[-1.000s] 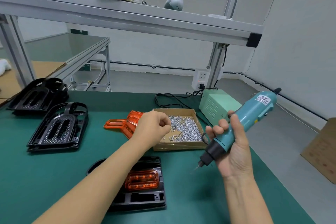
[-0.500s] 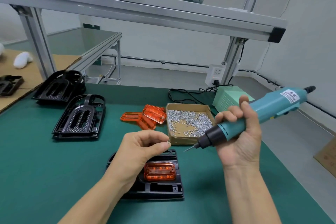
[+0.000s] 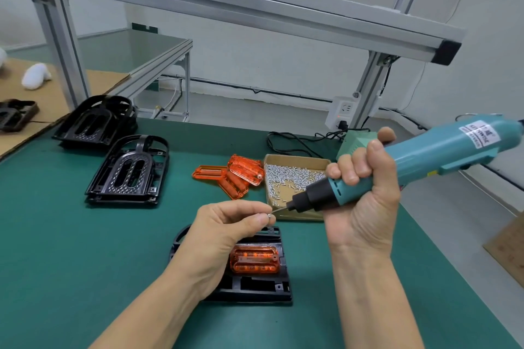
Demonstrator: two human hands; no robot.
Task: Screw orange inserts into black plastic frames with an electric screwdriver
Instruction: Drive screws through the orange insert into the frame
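You had the black frame flat on the green mat, near and centre, with a ribbed, translucent orange insert seated in it. Your right hand wrapped fully round the teal electric screwdriver, its thin bit pointing left. Your left hand pinched a small silver screw at that bit's tip. Judging by this, you were loading the screw: line it up straight on the bit before lowering. The cardboard box of screws sat just beyond, loose glossy inserts to its left.
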